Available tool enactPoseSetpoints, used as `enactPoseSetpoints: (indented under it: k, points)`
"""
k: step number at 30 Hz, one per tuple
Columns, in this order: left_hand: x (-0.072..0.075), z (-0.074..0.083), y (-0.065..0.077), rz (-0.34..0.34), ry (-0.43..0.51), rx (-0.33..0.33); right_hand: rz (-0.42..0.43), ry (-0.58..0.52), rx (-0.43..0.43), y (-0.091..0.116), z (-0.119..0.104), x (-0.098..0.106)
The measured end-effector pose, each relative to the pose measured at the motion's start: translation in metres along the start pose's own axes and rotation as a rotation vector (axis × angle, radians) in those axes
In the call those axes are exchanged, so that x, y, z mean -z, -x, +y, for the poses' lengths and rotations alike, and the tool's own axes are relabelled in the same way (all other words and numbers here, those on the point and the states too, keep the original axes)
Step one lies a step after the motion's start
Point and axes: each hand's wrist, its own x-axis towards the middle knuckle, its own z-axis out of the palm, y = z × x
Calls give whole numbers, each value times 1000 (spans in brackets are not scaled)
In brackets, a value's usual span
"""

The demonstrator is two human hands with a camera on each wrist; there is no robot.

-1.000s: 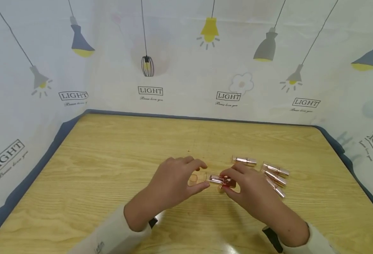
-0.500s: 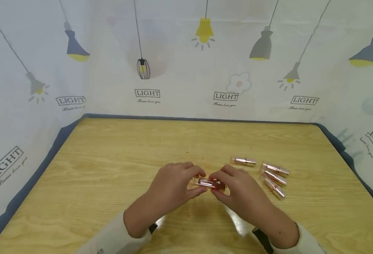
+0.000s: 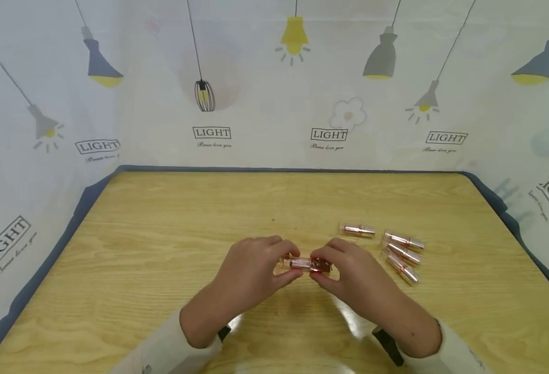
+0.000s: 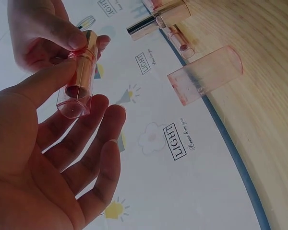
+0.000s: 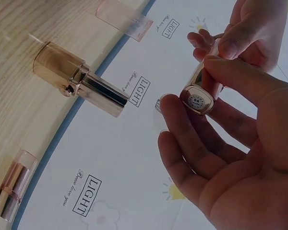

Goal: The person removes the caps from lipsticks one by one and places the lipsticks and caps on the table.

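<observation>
Left hand (image 3: 251, 267) has the thumb and fingertips pinched round one side of a shiny rose-gold lipstick tube with a clear plastic end (image 3: 301, 263), barely any gap beyond the tube's own thickness, while the other fingers just curve loosely underneath. Right hand (image 3: 358, 272) is doing pretty much the same from its own side, thumb and fingertips pinched on the darker, reddish-looking half, lower fingers bent and holding nothing. So the tube is lying roughly level between the two hands, up off the pale wood-grain table (image 3: 171, 223), with the clear end toward the left palm. Right wrist cam catches a round white sticker (image 5: 197, 101) on its base, reads like 04. Also in that view: a gold tube with a see-through brownish lower part (image 5: 81, 79) standing upright on the table, near the hands. Left wrist cam has a pinkish see-through plastic cap (image 4: 206, 76) standing there too. Over on the right side of the table, one rose-gold, clear-ended lipstick (image 3: 358, 230) lies by itself, and a bunch of three similar lipsticks (image 3: 403, 253) lies just beyond it. Behind everything is a white sheet with printed hanging lamps (image 3: 265, 104).
</observation>
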Motion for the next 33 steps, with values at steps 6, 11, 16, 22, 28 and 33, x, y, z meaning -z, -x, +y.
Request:
enactPoseSetpoints:
  k: [6, 11, 16, 22, 28, 33]
  points:
    - [0, -1, 0, -5, -1, 4, -2, 18, -15, 0, -1, 3]
    - [-1, -1, 0, 10, 4, 0, 1, 50, -2, -1, 0, 5]
    - [0, -2, 0, 12, 8, -1, 4, 67, 5, -2, 0, 6]
    - [0, -1, 1, -2, 3, 5, 12, 95, 29, -1, 2, 5]
    - [1, -1, 1, -32, -5, 8, -21, 101, -4, 1, 2, 5]
    - [0, -1, 0, -41, -5, 0, -33, 99, -10, 0, 3, 5]
